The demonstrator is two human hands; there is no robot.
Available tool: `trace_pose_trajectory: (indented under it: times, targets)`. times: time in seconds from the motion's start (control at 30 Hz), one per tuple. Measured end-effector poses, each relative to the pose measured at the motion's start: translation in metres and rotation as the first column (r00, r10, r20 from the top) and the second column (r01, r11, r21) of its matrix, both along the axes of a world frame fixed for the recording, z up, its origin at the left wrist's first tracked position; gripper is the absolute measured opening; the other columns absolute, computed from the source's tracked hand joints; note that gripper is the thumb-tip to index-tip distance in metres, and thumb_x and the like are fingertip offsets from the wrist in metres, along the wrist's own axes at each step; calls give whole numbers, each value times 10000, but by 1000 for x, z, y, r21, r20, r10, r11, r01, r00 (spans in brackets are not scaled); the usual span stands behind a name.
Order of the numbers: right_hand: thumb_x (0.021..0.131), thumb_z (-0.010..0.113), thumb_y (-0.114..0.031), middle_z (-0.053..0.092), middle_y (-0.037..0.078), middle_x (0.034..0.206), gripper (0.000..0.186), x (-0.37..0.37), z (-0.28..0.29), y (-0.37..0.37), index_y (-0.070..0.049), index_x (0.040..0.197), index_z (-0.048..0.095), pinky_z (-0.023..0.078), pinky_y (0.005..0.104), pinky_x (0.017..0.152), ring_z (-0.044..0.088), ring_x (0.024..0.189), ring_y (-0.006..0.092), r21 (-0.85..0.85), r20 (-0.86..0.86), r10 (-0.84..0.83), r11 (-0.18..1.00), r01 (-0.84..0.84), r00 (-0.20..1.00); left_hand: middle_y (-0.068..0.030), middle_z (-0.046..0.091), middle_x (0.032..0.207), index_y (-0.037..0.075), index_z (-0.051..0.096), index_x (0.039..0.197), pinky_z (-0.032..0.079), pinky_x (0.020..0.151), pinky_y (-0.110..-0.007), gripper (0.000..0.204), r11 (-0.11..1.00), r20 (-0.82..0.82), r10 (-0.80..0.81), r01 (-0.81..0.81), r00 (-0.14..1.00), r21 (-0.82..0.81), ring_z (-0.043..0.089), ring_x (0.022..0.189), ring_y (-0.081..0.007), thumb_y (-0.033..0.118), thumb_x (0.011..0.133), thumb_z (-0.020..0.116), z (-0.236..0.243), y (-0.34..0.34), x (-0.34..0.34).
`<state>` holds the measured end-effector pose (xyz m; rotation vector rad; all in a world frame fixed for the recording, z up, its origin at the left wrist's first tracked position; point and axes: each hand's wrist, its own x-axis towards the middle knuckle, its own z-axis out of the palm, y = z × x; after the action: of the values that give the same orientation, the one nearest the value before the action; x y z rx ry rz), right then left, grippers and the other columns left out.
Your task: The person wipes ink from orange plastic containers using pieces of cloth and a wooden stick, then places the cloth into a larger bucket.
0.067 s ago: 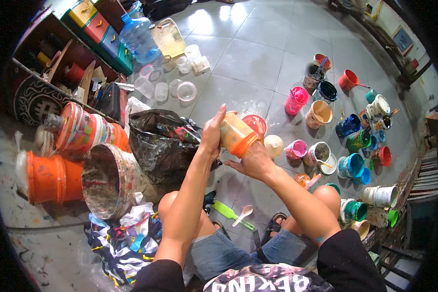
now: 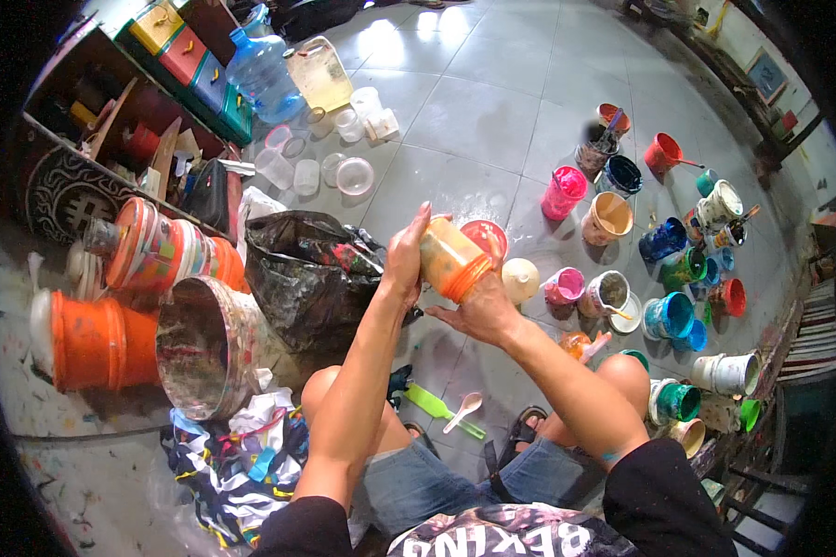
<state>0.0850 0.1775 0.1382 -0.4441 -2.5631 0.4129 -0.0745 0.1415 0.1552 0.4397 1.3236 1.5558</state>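
Note:
Both hands hold a plastic jar point(image 2: 448, 252) with a see-through yellowish body and an orange ridged lid point(image 2: 466, 280). The jar is tilted in the air, its lid end toward me. My left hand point(image 2: 406, 260) presses flat along the left side of the jar's body. Around the lid, from the right, my right hand point(image 2: 486, 304) is wrapped, its thumb sticking out to the left. Just beyond the jar is a red-rimmed tub point(image 2: 485, 235), partly hidden by the hands. A round cream-coloured container point(image 2: 521, 279) stands right of my right hand.
Several paint pots, like the pink one point(image 2: 564, 192), stand across the right floor. A black plastic bag point(image 2: 311, 297), a stained bucket point(image 2: 204, 348) and cloth scraps point(image 2: 237, 464) lie left. A green scraper point(image 2: 427, 401) and a white spoon point(image 2: 464, 411) lie between my feet.

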Motion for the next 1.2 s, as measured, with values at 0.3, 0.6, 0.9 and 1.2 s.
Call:
trace_pose_trajectory:
  times: [0.3,0.6,0.9,1.2]
  targets:
    - [895,782,-155,549,60,1410,637,-1,25,-9,-50,1447,482,410,342,1112,533,1299,195,-884,-439,-181,-88,-459,880,-118,703,1052,-37,680,1214,537,902,-316,469,985,30,-68,62,997,160,671,959,-178,348,1046,470,-13,1,1]
    - [927,752,-180,627,21,1313,523,-3,35,7,-60,1388,537,459,337,1062,585,1238,170,-875,-436,-264,-99,-474,860,-164,628,1329,-18,534,1421,509,1028,-395,674,933,180,-252,190,951,304,645,1140,-252,507,1013,427,-5,10,-11]
    - [800,811,-319,602,116,1396,639,4,-29,6,-89,1358,600,211,521,1223,535,1326,317,-69,24,-12,998,14,1000,-141,728,981,-105,687,1165,551,869,-311,791,987,131,47,-26,990,-157,698,877,-200,633,1025,436,-9,14,1]
    - [889,764,-139,603,56,1347,559,-2,20,-8,-28,1385,530,435,346,1098,579,1253,186,-909,-383,-163,-110,-402,909,-113,729,992,-33,740,1091,522,891,-294,434,991,-176,13,11,984,134,681,911,-174,312,1027,484,-14,-5,-3]
